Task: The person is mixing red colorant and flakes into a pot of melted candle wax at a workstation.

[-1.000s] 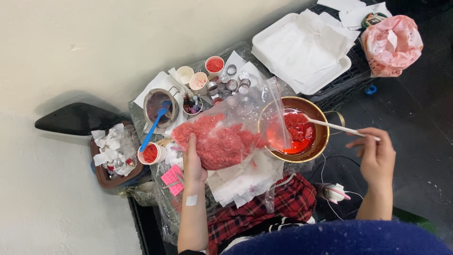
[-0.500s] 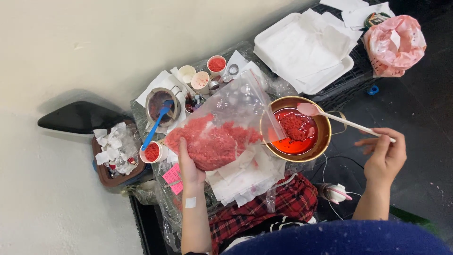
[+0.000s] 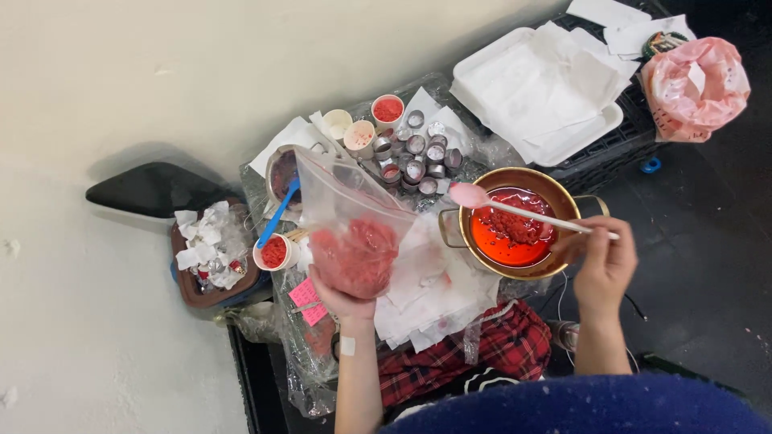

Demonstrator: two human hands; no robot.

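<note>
Left hand (image 3: 342, 301) cups a clear bag (image 3: 354, 233) of red crumbs; right hand (image 3: 603, 265) pinches a pink spatula (image 3: 515, 210) over the brass pot (image 3: 515, 221). A tilted bag could spill.

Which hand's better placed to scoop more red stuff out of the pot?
Right. The right hand holds the spatula, its head at the pot rim. The left hand is occupied supporting the bag.

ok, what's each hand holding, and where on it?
Left hand cups the clear plastic bag of red crumbly stuff from beneath, at its bottom. Right hand grips the pink spatula by the handle's end.
</note>
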